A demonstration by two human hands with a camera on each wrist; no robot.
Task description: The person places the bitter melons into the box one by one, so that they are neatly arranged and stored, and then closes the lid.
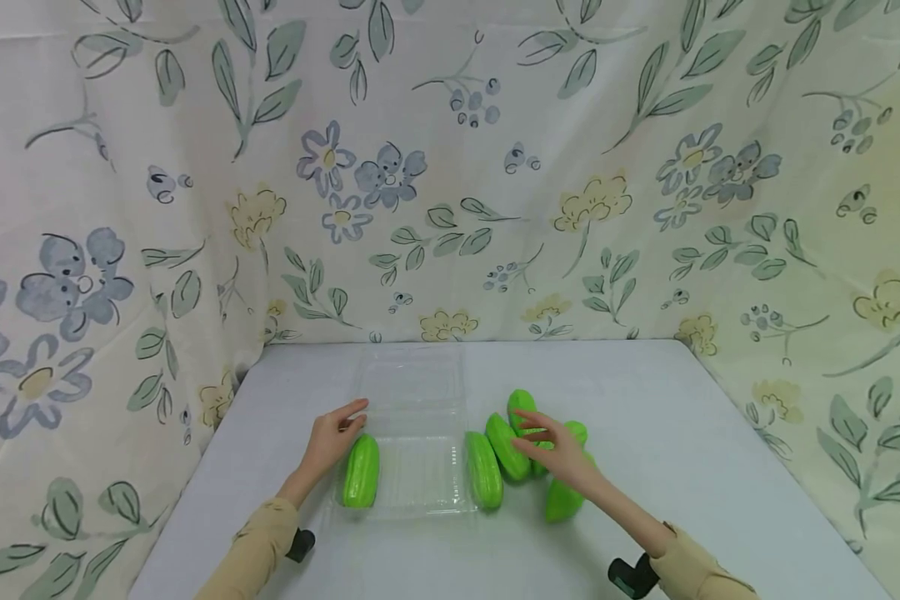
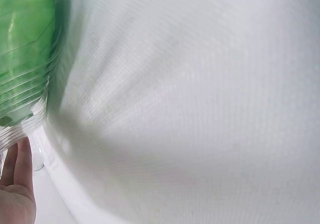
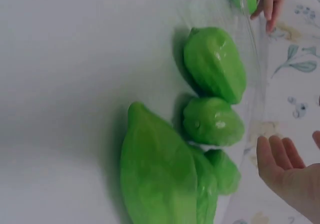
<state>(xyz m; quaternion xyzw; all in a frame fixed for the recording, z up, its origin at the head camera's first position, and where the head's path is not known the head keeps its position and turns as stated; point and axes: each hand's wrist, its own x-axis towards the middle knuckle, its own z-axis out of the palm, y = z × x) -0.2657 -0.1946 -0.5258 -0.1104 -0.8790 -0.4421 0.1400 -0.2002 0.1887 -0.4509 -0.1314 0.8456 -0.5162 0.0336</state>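
Note:
An opened clear plastic clamshell box (image 1: 420, 510) lies with its lid folded back toward the rear. One green, ridged, gourd-like fruit (image 1: 362, 472) sits inside its left end. At the box's left side is my left hand (image 1: 333, 436); in the left wrist view its nearly straight fingers (image 2: 23, 164) reach the clear ribbed wall. My right hand (image 1: 557, 450) hovers with spread fingers over a cluster of similar green fruits, holding nothing. One green fruit (image 1: 483, 471) lies along the box's right edge, another (image 1: 507, 447) beside it, and a pointed one (image 3: 157, 169) is nearest the right wrist camera.
A white-covered table (image 1: 645, 400) bears everything. Behind and at both sides hangs a floral-print cloth (image 1: 450, 183). The clear lid (image 1: 408, 379) lies flat behind the box's base. Dark wrist camera mounts (image 1: 633, 577) sit below the sleeves.

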